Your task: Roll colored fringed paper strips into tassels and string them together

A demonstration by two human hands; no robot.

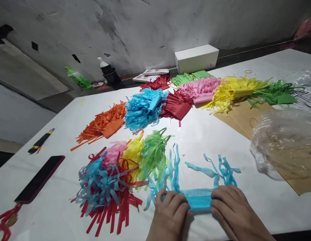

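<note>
A strip of blue tissue paper (pixel 199 199) with cut fringes lies flat near the table's front edge. My left hand (pixel 170 211) has its fingers curled over the strip's left end, and my right hand (pixel 233 207) grips the right end in the same way. Blue fringe strands spread out beyond both hands. Left of my left hand lies a heap of fringed paper: blue (pixel 98 184), red (pixel 120 214), pink (pixel 114 154), yellow (pixel 134 154) and light green (pixel 155 152).
Fringed bundles, orange (pixel 107 120), blue (pixel 145 107), red (pixel 177 105), pink (pixel 200 89), yellow (pixel 235 91) and green (pixel 278 93), line the back. A phone (pixel 40 179) and cutter (pixel 41 141) lie left, clear plastic (pixel 286 140) right. A white box (pixel 197 59) stands behind.
</note>
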